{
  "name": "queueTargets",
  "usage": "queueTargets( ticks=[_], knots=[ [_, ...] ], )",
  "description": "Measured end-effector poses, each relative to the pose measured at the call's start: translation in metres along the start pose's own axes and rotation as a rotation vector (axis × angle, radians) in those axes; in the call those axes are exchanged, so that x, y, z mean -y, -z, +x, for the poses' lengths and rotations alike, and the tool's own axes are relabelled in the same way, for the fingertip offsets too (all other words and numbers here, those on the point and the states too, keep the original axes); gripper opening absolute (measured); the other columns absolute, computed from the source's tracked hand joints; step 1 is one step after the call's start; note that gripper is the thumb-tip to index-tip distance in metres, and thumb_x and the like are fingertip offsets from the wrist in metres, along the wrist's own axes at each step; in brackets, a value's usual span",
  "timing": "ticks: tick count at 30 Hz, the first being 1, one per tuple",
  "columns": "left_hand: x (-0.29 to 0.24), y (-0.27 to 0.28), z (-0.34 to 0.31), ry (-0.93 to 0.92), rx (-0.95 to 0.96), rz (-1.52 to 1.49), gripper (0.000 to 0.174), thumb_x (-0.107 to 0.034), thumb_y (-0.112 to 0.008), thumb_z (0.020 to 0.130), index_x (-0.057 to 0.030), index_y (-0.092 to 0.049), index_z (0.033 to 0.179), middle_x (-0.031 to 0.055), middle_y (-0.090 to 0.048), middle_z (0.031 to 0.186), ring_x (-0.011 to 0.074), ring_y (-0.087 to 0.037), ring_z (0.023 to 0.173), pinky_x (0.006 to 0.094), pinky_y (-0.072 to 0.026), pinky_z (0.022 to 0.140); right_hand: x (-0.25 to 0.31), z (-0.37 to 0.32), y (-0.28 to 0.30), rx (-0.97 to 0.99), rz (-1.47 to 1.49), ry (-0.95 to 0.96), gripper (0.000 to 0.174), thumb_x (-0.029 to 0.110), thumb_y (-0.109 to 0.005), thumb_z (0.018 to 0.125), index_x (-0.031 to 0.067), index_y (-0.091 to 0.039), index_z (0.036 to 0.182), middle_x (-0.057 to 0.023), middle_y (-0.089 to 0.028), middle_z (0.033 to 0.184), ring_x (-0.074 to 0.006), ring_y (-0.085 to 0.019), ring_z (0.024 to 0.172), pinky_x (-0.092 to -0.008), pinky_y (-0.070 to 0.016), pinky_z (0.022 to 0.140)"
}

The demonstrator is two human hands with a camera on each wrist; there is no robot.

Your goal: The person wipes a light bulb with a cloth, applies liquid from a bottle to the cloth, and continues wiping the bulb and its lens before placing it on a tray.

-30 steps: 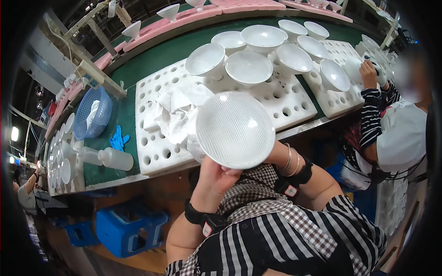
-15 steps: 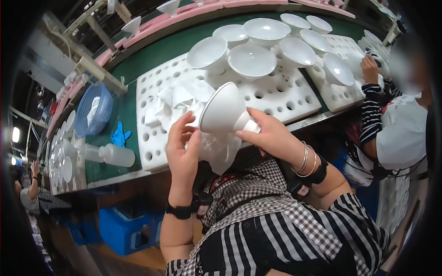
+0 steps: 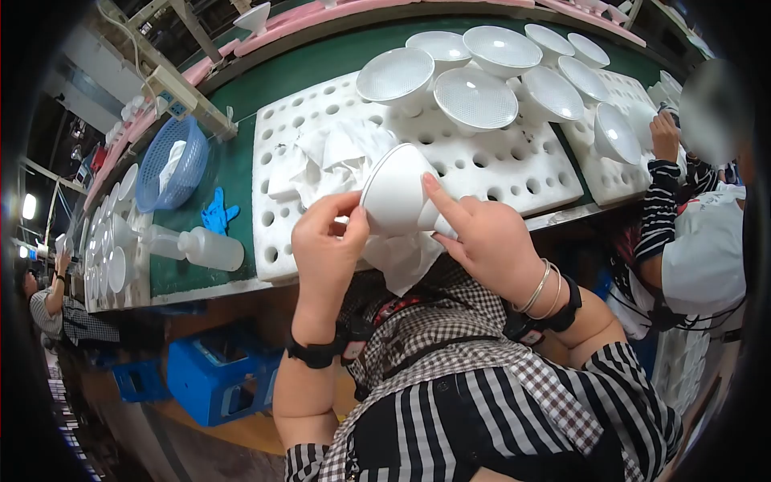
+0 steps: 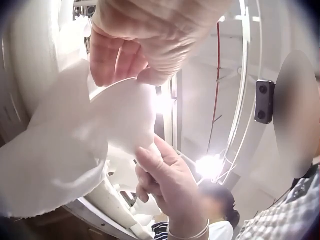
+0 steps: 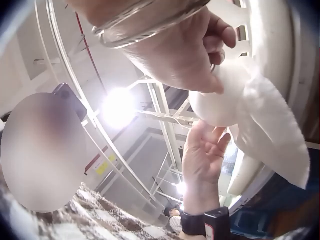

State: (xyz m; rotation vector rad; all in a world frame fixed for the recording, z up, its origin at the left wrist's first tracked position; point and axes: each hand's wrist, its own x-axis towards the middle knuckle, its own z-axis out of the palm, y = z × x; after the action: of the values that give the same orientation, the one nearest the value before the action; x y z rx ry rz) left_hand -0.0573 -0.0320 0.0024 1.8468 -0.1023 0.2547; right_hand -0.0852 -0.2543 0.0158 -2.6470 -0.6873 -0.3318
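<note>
A white cone-shaped reflector lamp (image 3: 393, 197) is held on its side above the front edge of the bench, its wide face turned left. My left hand (image 3: 328, 241) pinches the rim between thumb and fingers. At the narrow end, my right hand (image 3: 494, 245) grips the neck, with its index finger stretched along the cone. A thin white cloth (image 3: 403, 269) hangs below the lamp; in the left wrist view the cloth (image 4: 55, 150) spreads beside the cone (image 4: 125, 115). Which hand holds the cloth, I cannot tell.
Several lamps (image 3: 475, 100) stand face up in a holed white foam board (image 3: 554, 173). Crumpled cloths (image 3: 333, 153) lie on it. To the left are a blue basket (image 3: 193, 173), a blue glove (image 3: 217, 213) and a plastic bottle (image 3: 215, 251). Another person (image 3: 691, 241) works at right.
The lamp has turned from facing me to lying sideways. My left hand, apart from it half a second ago, now pinches its rim. The right index finger has extended along the cone.
</note>
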Motion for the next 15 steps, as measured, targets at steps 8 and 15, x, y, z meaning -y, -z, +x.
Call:
queueTargets(
  ticks=[8, 15],
  knots=[
    [-0.025, 0.010, 0.021, 0.003, 0.085, 0.125, 0.018, -0.004, -0.063, 0.083, 0.0026, -0.073, 0.097, 0.0100, -0.072, 0.085, 0.0136, -0.066, 0.073, 0.0256, -0.0520, 0.064, -0.004, -0.006, -0.015, 0.035, 0.365, -0.036, 0.072, 0.023, -0.067, 0.090, 0.0081, -0.033, 0.152, -0.0116, -0.059, 0.079, -0.0231, -0.058, 0.065, -0.0367, -0.0491, 0.064],
    [-0.013, 0.007, -0.013, -0.259, 0.008, 0.162, 0.019, 0.008, -0.063, 0.079, 0.0019, -0.069, 0.096, 0.0084, -0.067, 0.085, 0.0146, -0.065, 0.069, 0.0255, -0.0530, 0.060, -0.007, -0.014, -0.027, 0.147, 0.959, -0.297, 0.078, 0.032, -0.062, 0.095, -0.0014, -0.021, 0.152, -0.0259, -0.067, 0.092, -0.0345, -0.067, 0.074, -0.0415, -0.0514, 0.069]
  ],
)
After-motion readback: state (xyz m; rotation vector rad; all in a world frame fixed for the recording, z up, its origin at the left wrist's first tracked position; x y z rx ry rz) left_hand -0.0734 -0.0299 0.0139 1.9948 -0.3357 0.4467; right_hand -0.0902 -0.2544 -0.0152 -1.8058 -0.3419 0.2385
